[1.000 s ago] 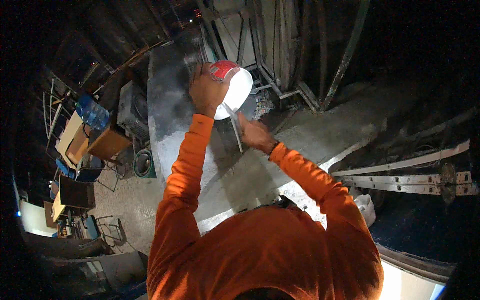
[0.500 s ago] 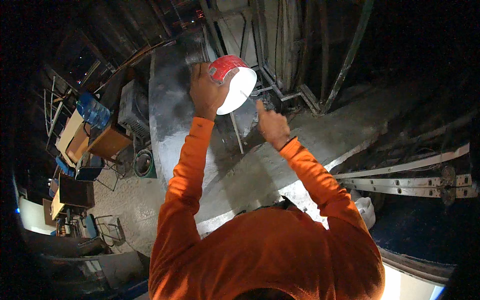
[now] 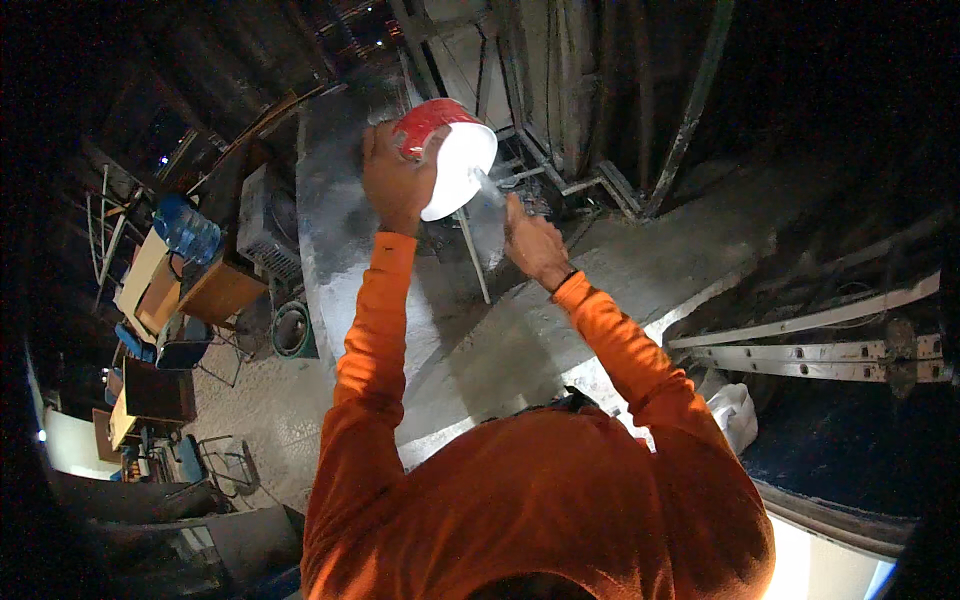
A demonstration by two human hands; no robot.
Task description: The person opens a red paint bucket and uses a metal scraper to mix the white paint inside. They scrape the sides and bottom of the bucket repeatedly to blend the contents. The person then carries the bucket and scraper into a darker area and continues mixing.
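In the head view, the only 1, the red tub [image 3: 430, 125] is held up off the grey slab [image 3: 640, 265], over its far part and closer to the slab's left edge than its right end. Its white mouth is tilted toward the person's right.

The left hand [image 3: 398, 185] is clamped on the tub's side and rim. The right hand [image 3: 535, 245] has its fingers folded on a pale tool [image 3: 490, 188], which is blurred, with its far end at the mouth.

As a judgement, the work is under way: 2 hands are engaged, and neither tub nor tool has been set down. How much is done inside the tub cannot be told; glare washes out the interior, hiding any contents. The slab has lighter and darker patches, but whether they belong to this work is unclear. Releasing the tool and putting down the tub are left.

A thin pale stick [image 3: 474, 258] shows below the rim, pointing toward the slab's near edge; whether it touches the tub is unclear. Beyond the slab's left edge are a green bin [image 3: 293, 330] and a brown desk [image 3: 225, 298].
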